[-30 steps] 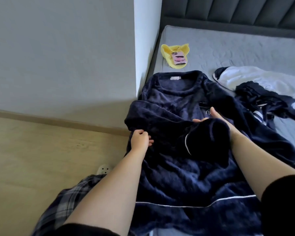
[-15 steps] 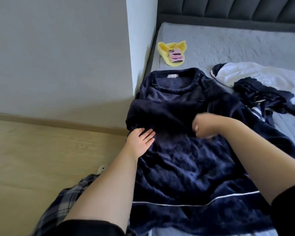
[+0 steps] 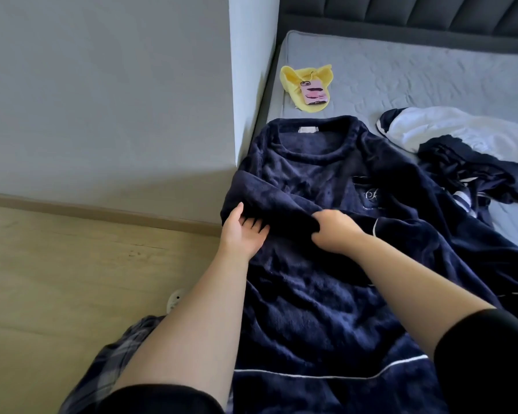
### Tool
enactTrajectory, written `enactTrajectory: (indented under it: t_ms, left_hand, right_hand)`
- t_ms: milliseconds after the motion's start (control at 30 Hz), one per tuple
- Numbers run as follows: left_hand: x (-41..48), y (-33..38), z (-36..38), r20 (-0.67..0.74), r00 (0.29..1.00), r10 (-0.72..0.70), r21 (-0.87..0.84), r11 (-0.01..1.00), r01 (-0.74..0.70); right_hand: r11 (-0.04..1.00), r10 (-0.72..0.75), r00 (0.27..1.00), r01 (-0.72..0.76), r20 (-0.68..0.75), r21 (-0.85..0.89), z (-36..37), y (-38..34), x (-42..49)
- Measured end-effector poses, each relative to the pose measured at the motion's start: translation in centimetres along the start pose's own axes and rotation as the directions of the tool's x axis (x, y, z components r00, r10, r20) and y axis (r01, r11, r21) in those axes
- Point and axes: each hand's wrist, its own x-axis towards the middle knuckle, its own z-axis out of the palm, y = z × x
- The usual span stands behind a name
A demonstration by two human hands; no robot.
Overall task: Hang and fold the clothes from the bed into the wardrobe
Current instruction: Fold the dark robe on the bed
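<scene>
- Big navy fleece top [image 3: 326,294] is spread face-up along the left edge of the bed [image 3: 401,73], neckline pointing toward 12 o'clock, hem with white piping down at 6.
- Its left sleeve [image 3: 269,201] is folded across the chest, running from about 10 o'clock in toward the middle.
- Left hand [image 3: 243,234] sits at the sleeve's lower edge, fingers loose and tucked a bit under the fabric, thumb up against the fold. Not really clamped on anything, more resting or touching.
- Right hand [image 3: 332,231] is curled round the end of that sleeve, bunching it, right in the centre of the top.
- Little chest pocket with embroidery [image 3: 368,194] shows at roughly 2 o'clock from the right hand.
- At 3 o'clock from the neckline there's a heap of white and navy clothes [image 3: 467,150] lying on the mattress.
- At 12 o'clock, just past the collar, a yellow cloth [image 3: 293,82] with a pink phone [image 3: 313,92] on top.
- Wood floor [image 3: 72,279] off at 9 o'clock, grey wall [image 3: 102,100] above it.
</scene>
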Motion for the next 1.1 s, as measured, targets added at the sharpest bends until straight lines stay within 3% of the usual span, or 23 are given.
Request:
enactTrajectory:
  t_ms: [33, 100, 133, 167, 200, 233, 300, 333, 367, 400, 467, 533, 600, 667, 767, 833, 900, 967, 1033, 1100]
  left_hand:
    - [0.1, 0.3, 0.0, 0.003, 1.0, -0.014, -0.019, 1.0, 0.014]
    - [0.3, 1.1, 0.1, 0.007, 0.998, -0.056, -0.016, 0.998, 0.056]
    - [0.3, 1.5, 0.1, 0.006, 0.997, -0.077, 0.01, 0.997, 0.077]
    - [0.4, 2.0, 0.0, -0.004, 0.996, -0.087, 0.034, 0.996, 0.087]
    - [0.5, 2.5, -0.3, -0.019, 0.996, -0.086, 0.04, 0.995, 0.086]
    - [0.5, 2.9, -0.7, -0.03, 0.997, -0.076, 0.026, 0.997, 0.077]
    - [0.6, 3.1, -1.8, -0.021, 0.999, -0.049, -0.039, 0.998, 0.048]
    - [0.5, 3.0, -2.4, 0.011, 0.999, -0.044, -0.065, 0.997, 0.045]
    - [0.5, 2.8, -2.7, 0.057, 0.997, -0.05, -0.074, 0.996, 0.054]
    - [0.4, 2.6, -2.8, 0.103, 0.993, -0.064, -0.05, 0.996, 0.07]
    - [0.0, 2.0, -2.7, 0.15, 0.982, -0.113, 0.068, 0.992, 0.103]
    - [-0.3, 1.5, -2.2, 0.134, 0.98, -0.145, 0.189, 0.975, 0.119]
    - [-0.5, 1.2, -1.9, 0.094, 0.987, -0.129, 0.237, 0.966, 0.104]
    - [-0.7, 0.9, -1.7, 0.141, 0.983, -0.119, 0.132, 0.986, 0.1]
    - [-1.2, -0.1, -1.5, 0.191, 0.967, -0.171, 0.038, 0.985, 0.167]
    - [-2.1, -1.1, -1.2, 0.24, 0.938, -0.251, 0.139, 0.965, 0.222]
    - [-3.3, -2.1, -1.0, 0.198, 0.928, -0.314, 0.258, 0.931, 0.26]
    - [-4.3, -3.0, -0.8, 0.121, 0.95, -0.287, 0.356, 0.906, 0.228]
    - [-4.8, -3.8, -1.0, 0.054, 0.979, -0.194, 0.363, 0.917, 0.162]
    - [-4.8, -4.4, -1.2, -0.005, 0.997, -0.077, 0.245, 0.966, 0.076]
  right_hand:
    - [0.965, 0.071, 0.997, -0.061, -0.028, 0.256, -0.8, -0.2, 0.4]
    - [0.676, 0.198, 0.976, -0.202, 0.09, 0.709, -3.0, 0.3, 1.2]
    - [0.497, 0.208, 0.951, -0.303, 0.227, 0.813, -4.1, 0.8, 1.5]
    - [0.399, 0.203, 0.922, -0.386, 0.33, 0.832, -5.0, 1.5, 1.7]
    - [0.39, 0.206, 0.895, -0.447, 0.397, 0.805, -5.6, 2.1, 1.7]
    - [0.444, 0.23, 0.882, -0.472, 0.412, 0.762, -5.8, 2.7, 2.0]
    - [0.681, 0.33, 0.916, -0.4, 0.23, 0.613, -4.9, 4.2, 2.9]
    - [0.8, 0.32, 0.943, -0.32, 0.09, 0.507, -4.4, 4.7, 3.0]
    - [0.861, 0.26, 0.963, -0.264, 0.07, 0.435, -4.2, 5.1, 2.9]
    - [0.867, 0.197, 0.966, -0.251, 0.168, 0.43, -3.9, 5.2, 2.5]
    - [0.878, 0.091, 0.888, -0.285, 0.45, 0.385, -3.6, 5.3, 1.7]
    - [0.916, 0.058, 0.861, -0.247, 0.505, 0.315, -4.1, 5.3, 1.0]
    - [0.834, 0.015, 0.878, -0.274, 0.478, 0.479, -5.1, 5.3, 0.6]
    - [0.753, 0.006, 0.919, -0.264, 0.395, 0.602, -6.2, 5.9, 0.5]
    - [0.895, 0.146, 0.942, -0.256, 0.302, 0.364, -6.8, 7.2, -0.1]
    - [0.865, 0.18, 0.87, -0.362, 0.46, 0.347, -6.1, 8.4, -1.3]
    - [0.765, 0.107, 0.747, -0.484, 0.656, 0.426, -5.3, 9.6, -3.0]
    - [0.736, -0.003, 0.676, -0.498, 0.737, 0.459, -4.2, 11.1, -4.5]
    - [0.672, -0.04, 0.722, -0.492, 0.691, 0.553, -3.2, 12.0, -5.5]
    - [0.522, 0.001, 0.867, -0.425, 0.498, 0.739, -2.7, 12.1, -6.2]
